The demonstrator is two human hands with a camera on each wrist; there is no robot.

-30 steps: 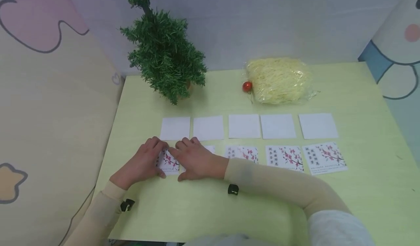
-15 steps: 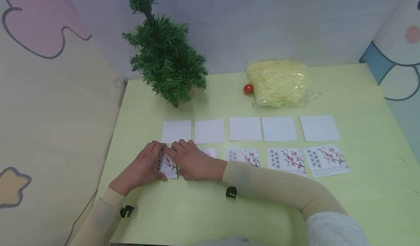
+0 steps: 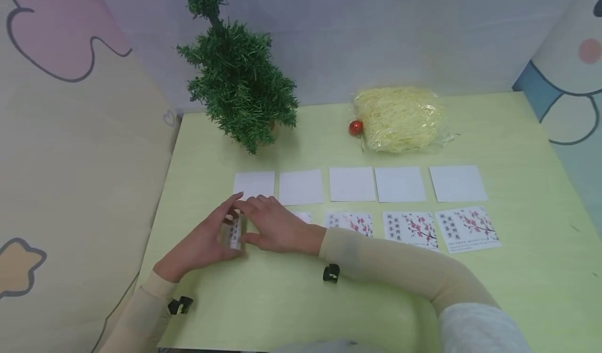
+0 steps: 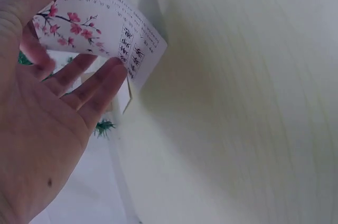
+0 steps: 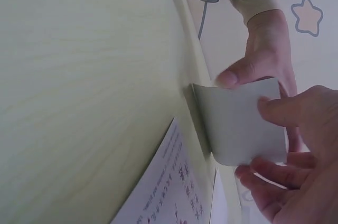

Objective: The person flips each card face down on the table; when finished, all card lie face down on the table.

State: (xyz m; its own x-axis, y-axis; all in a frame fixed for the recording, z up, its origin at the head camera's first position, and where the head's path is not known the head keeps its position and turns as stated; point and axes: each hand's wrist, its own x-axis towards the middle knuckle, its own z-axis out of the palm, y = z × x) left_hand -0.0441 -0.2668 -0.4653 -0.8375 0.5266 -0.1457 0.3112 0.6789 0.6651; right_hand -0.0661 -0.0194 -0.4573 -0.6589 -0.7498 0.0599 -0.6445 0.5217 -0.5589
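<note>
A square card (image 4: 108,28) printed with pink blossoms and dark characters stands tilted and bent at the left end of the front row. My left hand (image 3: 199,248) holds it from the left, thumb by the near edge and fingers by the far edge. From the other side my right hand (image 3: 281,232) grips the card, its thumb on the plain back (image 5: 237,121) and its fingers by the far edge. In the head view only a narrow strip of the printed face shows. One corner points down toward the table.
Several printed cards (image 3: 410,228) lie to the right in the front row, one mostly covered by my right hand. Blank white cards (image 3: 352,184) form a row behind. Farther back are a small artificial tree (image 3: 242,81), a red ball (image 3: 356,128) and a bag of yellow shreds (image 3: 400,117).
The leftmost printed card has gone from lying flat to tilted and bent, its right side raised. My right hand has shifted slightly left, and my left fingers have spread.
</note>
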